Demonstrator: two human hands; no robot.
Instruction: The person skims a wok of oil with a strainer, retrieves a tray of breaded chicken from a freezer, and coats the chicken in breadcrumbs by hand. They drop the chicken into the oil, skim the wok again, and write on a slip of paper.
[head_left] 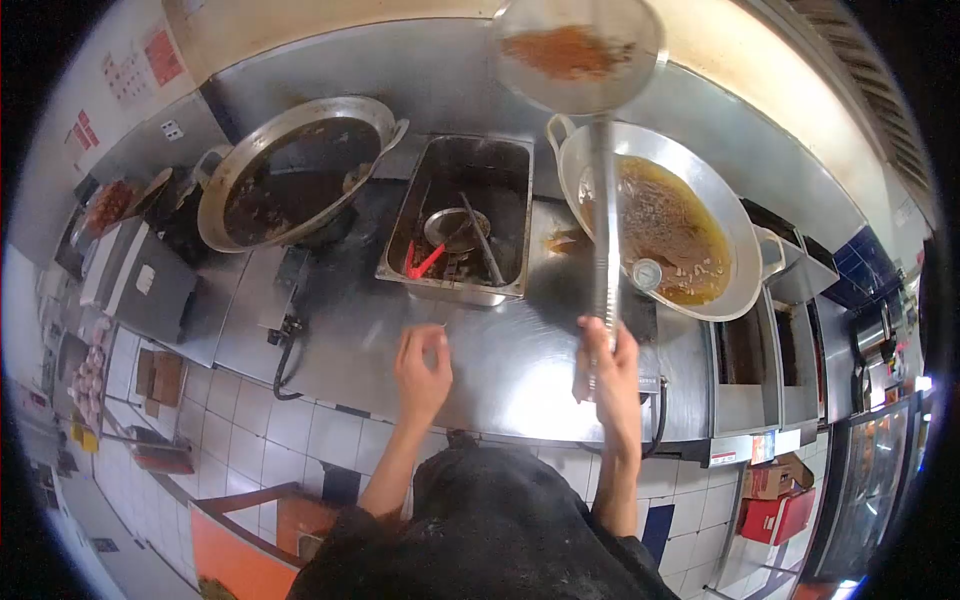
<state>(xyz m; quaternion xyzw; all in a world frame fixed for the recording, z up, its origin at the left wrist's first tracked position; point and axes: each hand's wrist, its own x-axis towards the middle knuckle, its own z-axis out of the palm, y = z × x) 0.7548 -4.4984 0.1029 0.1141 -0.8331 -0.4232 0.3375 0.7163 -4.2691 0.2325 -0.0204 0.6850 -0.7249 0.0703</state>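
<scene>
My right hand (608, 370) is wrapped round the long metal handle of a skimmer (535, 92). The skimmer is raised upright, its round mesh head at the top of the view with reddish-brown bits in it. Behind the handle stands a wide pan (741, 215) of bubbling golden oil, with a round dial thermometer (647, 274) at its near edge. My left hand (424, 372) hangs over the steel counter's front, fingers loosely curled and apart from the thumb, with nothing visible in it. Beyond it sits a rectangular steel container (410, 283) holding a small strainer (455, 235) and red-handled tongs (425, 264).
A second large pan (216, 222) with dark oil is at the back left. Rectangular steel wells (742, 345) are set in the counter at right. A grey box (150, 285) stands at left. An orange bin-like box (230, 545) is at lower left, on the tiled floor side.
</scene>
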